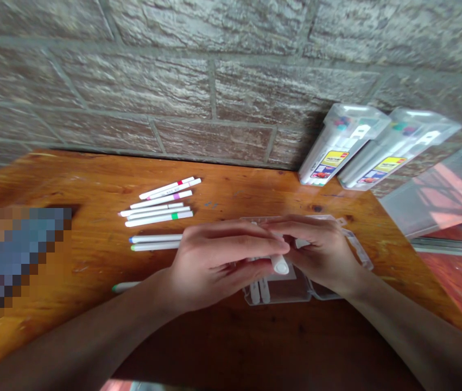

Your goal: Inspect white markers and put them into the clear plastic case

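My left hand (222, 260) is closed around a white marker (280, 265), whose round end sticks out below the fingertips. Close against it, my right hand (320, 250) has its fingers curled together. What the right fingers grip, if anything, is hidden behind the hands. Beneath both hands lies an opened clear plastic case (290, 296), partly covered by them. Two white markers (259, 290) show inside its left part. To the left of my left hand, a pair of white markers (155, 243) with blue and green tips lies on the table, partly covered by the hand.
Several white markers (161, 198) lie at the middle left of the wooden table (92, 179). A green-tipped marker (127, 286) is partly under my left forearm. Two filled marker cases (339, 144) lean on the brick wall (173, 81). A pixelated object (14, 260) is at left.
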### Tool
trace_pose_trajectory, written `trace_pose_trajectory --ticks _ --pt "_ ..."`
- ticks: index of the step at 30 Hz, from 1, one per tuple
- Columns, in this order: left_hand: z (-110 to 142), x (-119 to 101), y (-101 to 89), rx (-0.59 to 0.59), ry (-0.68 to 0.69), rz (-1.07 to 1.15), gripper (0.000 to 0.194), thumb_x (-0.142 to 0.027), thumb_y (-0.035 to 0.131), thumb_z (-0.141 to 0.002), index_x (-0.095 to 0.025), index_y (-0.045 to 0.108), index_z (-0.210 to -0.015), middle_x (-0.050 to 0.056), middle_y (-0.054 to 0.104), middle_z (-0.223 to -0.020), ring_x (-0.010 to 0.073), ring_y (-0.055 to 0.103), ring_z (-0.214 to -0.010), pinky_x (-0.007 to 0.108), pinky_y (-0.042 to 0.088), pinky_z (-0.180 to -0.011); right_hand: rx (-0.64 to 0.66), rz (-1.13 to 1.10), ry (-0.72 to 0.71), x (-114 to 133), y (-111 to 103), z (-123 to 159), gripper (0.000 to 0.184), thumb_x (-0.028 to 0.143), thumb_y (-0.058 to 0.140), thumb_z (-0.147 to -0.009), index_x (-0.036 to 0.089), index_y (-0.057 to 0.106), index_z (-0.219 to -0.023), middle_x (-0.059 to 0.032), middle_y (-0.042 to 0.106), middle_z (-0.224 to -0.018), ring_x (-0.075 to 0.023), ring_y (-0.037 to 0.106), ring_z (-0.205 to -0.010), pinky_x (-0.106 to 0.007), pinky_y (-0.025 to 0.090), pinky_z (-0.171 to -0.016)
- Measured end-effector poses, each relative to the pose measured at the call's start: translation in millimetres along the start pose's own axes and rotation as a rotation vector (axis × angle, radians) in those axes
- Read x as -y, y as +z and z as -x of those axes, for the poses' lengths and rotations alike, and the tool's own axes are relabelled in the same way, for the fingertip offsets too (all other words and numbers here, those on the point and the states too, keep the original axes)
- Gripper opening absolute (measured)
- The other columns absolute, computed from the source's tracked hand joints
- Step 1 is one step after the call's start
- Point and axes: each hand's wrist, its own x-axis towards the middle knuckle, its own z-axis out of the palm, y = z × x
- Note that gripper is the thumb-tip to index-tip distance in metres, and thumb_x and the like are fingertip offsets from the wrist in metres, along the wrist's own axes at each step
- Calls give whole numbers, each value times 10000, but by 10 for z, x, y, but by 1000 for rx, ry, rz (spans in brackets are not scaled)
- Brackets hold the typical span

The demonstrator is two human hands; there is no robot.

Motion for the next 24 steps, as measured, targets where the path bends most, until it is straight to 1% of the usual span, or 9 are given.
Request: trace_pose_trajectory --ticks 5,8,12,15,17,20,22,24 --pt "6 0 6 -6 -2 10 169 -72 828 -872 -110 811 -1036 89 853 -1044 136 814 -954 162 638 -918 7 -9 14 15 -2 2 221 68 723 -928 186 826 -1083 -115 858 -1067 -245 844 -926 -291 680 -761" --pt "1 11 6 -4 2 10 170 -79 833 -869 -120 810 -1033 86 854 -1036 141 815 -950 173 646 -907 7 -2 17 21 -4 4 215 68 721 -933 174 825 -1088 -123 857 -1068 -244 844 -915 -285 675 -751" --pt "-8 18 3 -10 1 14 181 -77 844 -857 -120 809 -1030 84 855 -1025 137 815 -940 166 642 -904 42 -28 39 24 -15 4 242 62 721 -935 196 827 -1106 -117 851 -1099 -243 838 -945 -297 668 -784" --pt "-6 21 3 -14 -8 21 181 -69 847 -851 -100 810 -1026 97 855 -1007 140 816 -937 160 636 -906 52 -25 50 27 -20 4 239 66 730 -933 198 825 -1108 -115 851 -1094 -234 833 -918 -286 655 -749" --pt "2 25 4 -23 -20 21 190 -77 848 -854 -98 810 -1039 105 852 -1013 144 817 -921 163 642 -873 48 -21 52 31 -17 2 221 72 726 -937 180 821 -1104 -123 851 -1086 -219 824 -854 -276 636 -700" --pt "14 29 7 -45 -56 11 217 -114 858 -855 -123 809 -1067 100 849 -1024 152 812 -872 182 650 -776 44 -23 47 38 -9 -6 194 87 713 -949 171 816 -1091 -120 850 -1063 -170 771 -695 -256 583 -599" --pt "16 32 9 -69 -88 4 211 -143 868 -852 -147 809 -1055 87 848 -1004 143 793 -796 192 635 -688 48 -37 56 45 -5 -12 186 100 711 -955 184 814 -1084 -100 848 -1048 -135 713 -615 -240 547 -553" --pt "7 43 9 -114 -158 14 180 -159 860 -861 -157 810 -1033 73 843 -948 115 742 -676 192 599 -606 45 -55 73 55 -2 -17 184 109 717 -957 196 810 -1089 -77 844 -1028 -112 669 -585 -227 529 -540"
